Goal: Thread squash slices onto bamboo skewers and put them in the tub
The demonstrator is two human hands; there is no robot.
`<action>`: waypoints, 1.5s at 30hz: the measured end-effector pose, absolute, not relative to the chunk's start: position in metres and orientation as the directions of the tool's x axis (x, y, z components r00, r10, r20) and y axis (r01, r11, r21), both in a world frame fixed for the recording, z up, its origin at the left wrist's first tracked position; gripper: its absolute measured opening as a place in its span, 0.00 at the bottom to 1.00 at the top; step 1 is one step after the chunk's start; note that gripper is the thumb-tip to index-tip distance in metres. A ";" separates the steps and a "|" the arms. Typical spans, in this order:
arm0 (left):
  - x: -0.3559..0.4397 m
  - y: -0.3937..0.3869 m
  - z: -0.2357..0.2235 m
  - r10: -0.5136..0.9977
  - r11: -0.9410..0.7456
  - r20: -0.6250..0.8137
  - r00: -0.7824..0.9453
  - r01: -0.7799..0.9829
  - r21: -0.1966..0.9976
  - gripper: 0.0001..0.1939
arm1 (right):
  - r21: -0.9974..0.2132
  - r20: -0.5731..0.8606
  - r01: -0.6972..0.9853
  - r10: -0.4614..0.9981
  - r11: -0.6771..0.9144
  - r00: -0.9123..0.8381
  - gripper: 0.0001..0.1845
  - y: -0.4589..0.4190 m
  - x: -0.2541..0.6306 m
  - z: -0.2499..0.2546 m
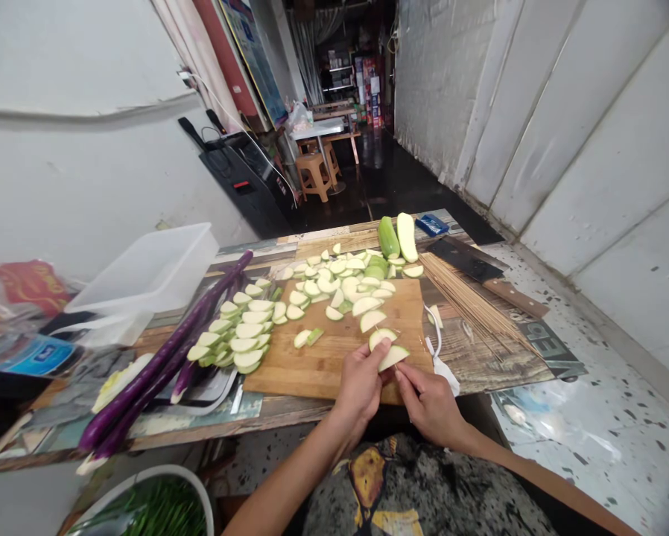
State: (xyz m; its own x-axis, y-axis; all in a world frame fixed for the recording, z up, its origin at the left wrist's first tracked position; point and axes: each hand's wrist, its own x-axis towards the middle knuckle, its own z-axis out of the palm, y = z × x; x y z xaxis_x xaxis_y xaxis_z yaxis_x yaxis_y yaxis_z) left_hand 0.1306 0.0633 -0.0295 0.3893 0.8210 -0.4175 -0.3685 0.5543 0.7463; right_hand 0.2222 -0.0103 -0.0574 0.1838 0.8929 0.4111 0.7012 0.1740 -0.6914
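Observation:
My left hand (361,378) is closed on pale half-moon zucchini slices (384,339) at the near edge of the wooden cutting board (306,376). Several slices line up on a thin skewer, running away from me. Just below the nearest slice, my right hand (432,402) pinches the skewer's near end, mostly hidden by the fingers. Loose slices (346,277) lie scattered over the board's far half. To the left, rows of skewered slices (250,327) are stacked on a tray.
Long purple eggplants (167,357) lie left of the stack, beside a translucent plastic box (150,268). Bamboo skewers (463,298) and a cleaver (474,264) rest on the right. Zucchini halves (407,237) sit at the back. Below left stands a tub of greens (164,510).

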 end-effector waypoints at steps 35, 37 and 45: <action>0.122 0.051 -0.027 0.674 0.687 -0.422 0.606 -0.302 0.661 0.12 | -0.821 0.313 0.567 0.886 0.071 0.343 0.11 -0.008 0.221 -0.055; 0.124 0.049 -0.027 0.703 0.654 -0.404 0.586 -0.308 0.691 0.13 | -0.822 0.307 0.566 0.887 0.064 0.346 0.11 -0.008 0.221 -0.054; 0.132 0.042 -0.025 0.829 0.511 -0.342 0.443 -0.351 0.784 0.17 | -0.773 0.292 0.629 0.927 0.084 0.235 0.15 -0.015 0.234 -0.057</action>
State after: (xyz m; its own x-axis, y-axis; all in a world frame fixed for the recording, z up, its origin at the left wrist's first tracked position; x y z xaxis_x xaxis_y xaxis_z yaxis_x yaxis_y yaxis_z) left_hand 0.1318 0.0423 -0.0253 0.4428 0.8288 -0.3421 -0.3513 0.5114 0.7843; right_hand 0.2337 -0.0145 -0.0573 0.2349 0.9272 0.2918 0.6293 0.0837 -0.7726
